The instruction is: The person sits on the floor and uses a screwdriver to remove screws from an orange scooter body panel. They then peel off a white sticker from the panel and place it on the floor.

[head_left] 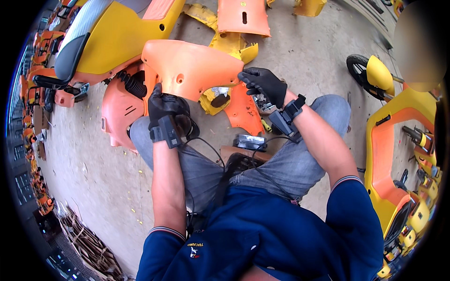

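Observation:
An orange molded plastic panel with a round recessed hole is held up in front of me, over my lap. My left hand, in a black glove, is closed on its lower left edge, thumb on the front face. At the panel's right corner, my right hand, also black-gloved, has its fingers bent against the edge; the thumb side is partly hidden. Below the panel lie a yellow plastic piece and another orange panel. A clear-covered lamp-like part sits between my legs.
At the upper left stands a yellow scooter body with a dark seat end; a pink-orange fender is beside my left knee. More orange and yellow panels lie ahead. A yellow-orange scooter frame stands right. Cables run from my wrist devices.

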### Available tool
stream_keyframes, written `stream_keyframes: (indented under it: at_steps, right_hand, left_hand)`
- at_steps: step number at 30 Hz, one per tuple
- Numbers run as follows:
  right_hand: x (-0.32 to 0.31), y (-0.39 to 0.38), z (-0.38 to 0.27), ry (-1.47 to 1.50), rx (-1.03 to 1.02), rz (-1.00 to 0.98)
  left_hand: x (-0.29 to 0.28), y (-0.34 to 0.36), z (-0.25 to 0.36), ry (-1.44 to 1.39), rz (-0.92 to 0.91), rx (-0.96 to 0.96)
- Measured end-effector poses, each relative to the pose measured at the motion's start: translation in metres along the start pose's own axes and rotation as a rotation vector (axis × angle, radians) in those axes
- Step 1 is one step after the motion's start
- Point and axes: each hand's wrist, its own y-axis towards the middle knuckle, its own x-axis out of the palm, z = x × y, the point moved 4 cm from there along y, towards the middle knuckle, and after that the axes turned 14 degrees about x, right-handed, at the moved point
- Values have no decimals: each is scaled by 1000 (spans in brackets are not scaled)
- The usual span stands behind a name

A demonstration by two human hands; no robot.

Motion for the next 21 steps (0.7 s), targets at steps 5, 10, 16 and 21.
stream_keyframes:
  at_steps: [5, 10, 16, 21]
  right_hand:
    - [6, 4, 4, 53, 25, -16]
    - [9, 1, 5, 202, -5, -59]
    - [10, 6, 8, 296, -48, -99]
    - [1, 8, 11, 371, -64, -57]
  left_hand:
    - [-3, 6, -7, -56, -30, 73]
    - [-16, 18, -19, -174, 202, 53]
    - [-69, 43, -46, -225, 118, 14]
    - [-16, 11, -27, -234, -138, 146]
